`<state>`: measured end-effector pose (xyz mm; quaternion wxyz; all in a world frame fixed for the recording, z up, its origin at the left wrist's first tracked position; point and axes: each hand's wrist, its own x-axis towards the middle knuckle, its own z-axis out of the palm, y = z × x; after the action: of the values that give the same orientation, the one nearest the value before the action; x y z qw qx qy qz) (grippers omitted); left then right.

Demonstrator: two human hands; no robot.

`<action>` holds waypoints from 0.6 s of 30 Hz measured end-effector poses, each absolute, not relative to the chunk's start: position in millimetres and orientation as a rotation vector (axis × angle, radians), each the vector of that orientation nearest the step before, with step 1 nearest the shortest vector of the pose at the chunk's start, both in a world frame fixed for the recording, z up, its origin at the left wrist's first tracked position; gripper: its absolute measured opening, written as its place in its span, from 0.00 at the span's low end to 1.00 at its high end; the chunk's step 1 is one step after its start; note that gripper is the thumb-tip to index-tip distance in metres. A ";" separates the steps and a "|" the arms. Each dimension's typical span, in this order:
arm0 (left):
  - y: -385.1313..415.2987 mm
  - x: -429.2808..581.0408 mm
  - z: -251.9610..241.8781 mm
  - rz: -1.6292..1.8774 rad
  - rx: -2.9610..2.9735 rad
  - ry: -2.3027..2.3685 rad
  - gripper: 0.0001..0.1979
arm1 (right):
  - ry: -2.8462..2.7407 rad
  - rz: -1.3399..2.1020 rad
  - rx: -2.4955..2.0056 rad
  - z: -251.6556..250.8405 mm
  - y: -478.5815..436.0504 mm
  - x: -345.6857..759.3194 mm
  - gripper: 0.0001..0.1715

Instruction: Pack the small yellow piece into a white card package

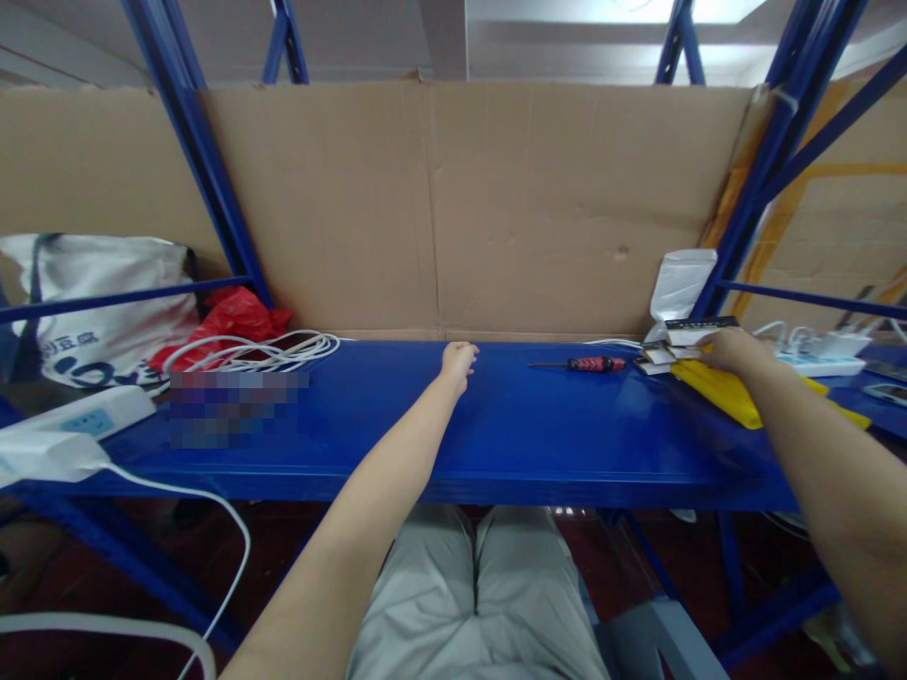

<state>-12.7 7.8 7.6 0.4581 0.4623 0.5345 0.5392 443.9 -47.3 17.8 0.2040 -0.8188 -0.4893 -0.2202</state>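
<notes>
My left hand (459,368) rests on the blue tabletop (524,430) near the middle, its fingers loosely curled in and nothing visible in them. Over at the right, my right hand (733,349) has its fingers closed at a pile of small black-and-white boxes (658,355); the fingertips are partly hidden, and the top one, a dark flat box (698,324), lies against them. Beneath the pile and hand is a yellow package (729,397). A screwdriver (595,365) with a red-and-black handle lies between my hands, its shaft pointing left.
A cardboard panel (425,208) closes off the back. Coiled white cable (283,351), a red plastic bag (237,316), a white cloth bag (120,293) and a power strip (128,413) occupy the left. A white pouch (681,283) leans behind the boxes. Another power strip (822,365) sits far right.
</notes>
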 end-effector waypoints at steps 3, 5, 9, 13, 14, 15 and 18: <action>7.7 -12.5 7.7 1.321 1.141 1.319 0.06 | -1.344 -0.523 -2.523 26.4 -55.3 429.2 0.10; 7.5 -12.3 7.5 1.324 1.135 1.324 0.06 | -1.362 -0.580 -2.516 30.6 -60.2 420.6 0.12; 6.9 -11.6 7.0 1.318 1.167 1.311 0.06 | -1.341 -0.623 -2.433 39.0 -65.4 400.1 0.16; 6.3 -11.3 6.4 1.224 1.366 1.336 0.07 | -1.191 -0.564 -2.307 41.9 -64.2 366.0 0.20; 5.5 -11.4 6.0 1.189 1.478 1.374 0.07 | -1.174 -0.570 -2.254 39.6 -63.3 357.0 0.21; 4.2 -11.7 5.5 1.156 1.622 1.421 0.08 | -1.174 -0.586 -2.182 36.0 -62.2 348.7 0.21; -3.3 -12.6 5.2 1.049 2.124 1.565 0.11 | -1.246 -0.612 -1.972 20.6 -59.6 331.0 0.20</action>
<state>-12.6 -3.3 5.2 0.1508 0.7395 0.5449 0.3654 331.0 -59.6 20.6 0.3568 -0.7640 -0.4825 -0.2371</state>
